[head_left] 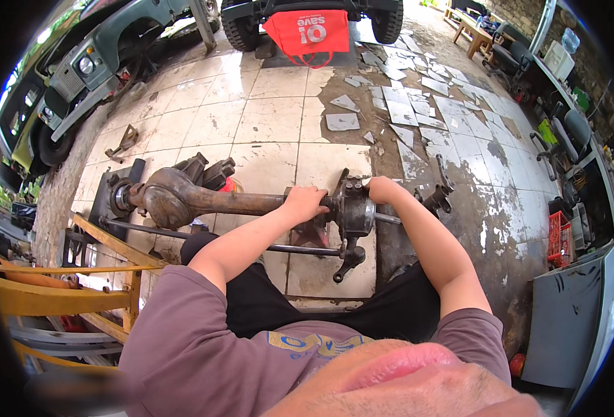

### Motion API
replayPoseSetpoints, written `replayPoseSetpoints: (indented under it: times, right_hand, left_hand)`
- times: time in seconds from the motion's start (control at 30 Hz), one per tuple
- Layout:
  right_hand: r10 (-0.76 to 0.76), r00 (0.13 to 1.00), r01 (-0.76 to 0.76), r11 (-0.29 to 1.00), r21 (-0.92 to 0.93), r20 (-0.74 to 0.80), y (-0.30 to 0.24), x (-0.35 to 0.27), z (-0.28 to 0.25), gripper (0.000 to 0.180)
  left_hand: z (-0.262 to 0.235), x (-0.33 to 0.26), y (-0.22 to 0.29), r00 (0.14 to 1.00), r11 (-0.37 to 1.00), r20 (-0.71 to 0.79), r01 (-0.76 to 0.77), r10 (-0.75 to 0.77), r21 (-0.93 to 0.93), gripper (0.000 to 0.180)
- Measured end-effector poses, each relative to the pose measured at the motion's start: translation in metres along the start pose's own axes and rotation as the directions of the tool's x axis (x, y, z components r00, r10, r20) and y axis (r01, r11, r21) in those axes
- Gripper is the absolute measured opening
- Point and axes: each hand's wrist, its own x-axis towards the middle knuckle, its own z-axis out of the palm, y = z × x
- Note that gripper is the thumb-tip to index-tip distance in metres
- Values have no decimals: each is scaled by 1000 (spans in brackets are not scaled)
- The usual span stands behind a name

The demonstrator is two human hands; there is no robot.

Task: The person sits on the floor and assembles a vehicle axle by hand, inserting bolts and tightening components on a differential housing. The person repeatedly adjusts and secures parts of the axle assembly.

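Note:
A long, rusty vehicle axle housing (234, 202) lies crosswise on the floor in front of me, its round differential bulge (166, 198) at the left. My left hand (305, 203) rests over the tube near its right end, fingers curled around it. Beside it stands a dark, greasy steering knuckle (356, 207) with bolts on top. My right hand (385, 190) is closed against the knuckle's right upper side; its fingertips are hidden, and I cannot make out what they hold. A bare shaft (388, 219) sticks out below that hand. Nearer to me runs a thin tie rod (272, 248).
A yellow frame (63, 295) stands close at my left. Broken tiles (397, 104) litter the floor ahead to the right. A red bag (310, 35) hangs on a vehicle at the back. A grey cabinet (568, 313) and a red crate (559, 238) are at the right.

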Motion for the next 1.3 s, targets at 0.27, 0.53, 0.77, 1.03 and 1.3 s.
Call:
replayPoseSetpoints:
  times: [0.27,0.53,0.77,1.03,1.3]
  right_hand:
    - [-76,997,76,993,-87,0,-20,-16,-4,24]
    - [-69,997,70,997,-18,38,-8,-7,-7,27]
    - [-56,995,55,998,13,77,5,3,2,38]
    - [-29,993,39,996,-86,116,-4,4,-1,38]
    - [-13,994,21,997,-77,108,4,0,-2,36]
  left_hand:
    - [3,-2,2,1000,1000,-17,-5,4,-22,58]
    - [-4,-1,0,999,1000,31,5,-5,-7,60]
    - [-4,0,4,999,1000,50,14,-13,-13,61]
    - [-2,-1,-1,999,1000,36,4,-4,-3,61]
    - [1,3,4,999,1000,37,-3,3,-12,60]
